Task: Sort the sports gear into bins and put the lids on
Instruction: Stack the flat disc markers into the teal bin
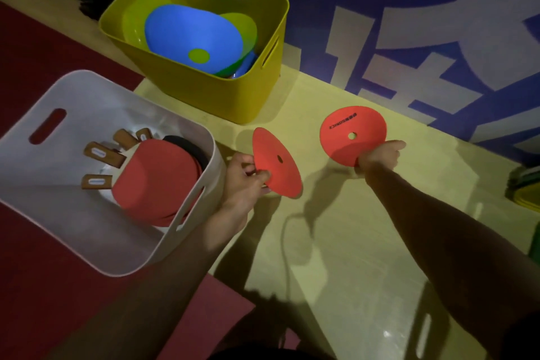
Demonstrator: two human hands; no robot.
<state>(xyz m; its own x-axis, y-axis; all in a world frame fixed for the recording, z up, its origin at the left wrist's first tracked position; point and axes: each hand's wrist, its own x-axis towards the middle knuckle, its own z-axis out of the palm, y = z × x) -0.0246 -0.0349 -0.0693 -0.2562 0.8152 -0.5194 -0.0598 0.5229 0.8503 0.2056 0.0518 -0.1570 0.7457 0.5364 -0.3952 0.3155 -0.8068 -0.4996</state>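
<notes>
Your left hand [245, 175] pinches one red disc [277, 162] beside the white bin [210, 155]; your right hand [380, 155] grips another red disc [350, 131] further right.

Orange-red on left disc marker [277, 165] and right disc marker [352, 133]; yellow bin [204, 96] at twelve o'clock; white bin [87, 228] at nine; blue-and-white patterned wall [438, 38] at two.

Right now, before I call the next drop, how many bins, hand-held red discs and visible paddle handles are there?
Bins: 2, yellow bin and white bin
Red discs: 2, left red disc in left hand, right red disc in right hand
Wooden paddle handles, in the white bin: 4
Total: 8
</notes>
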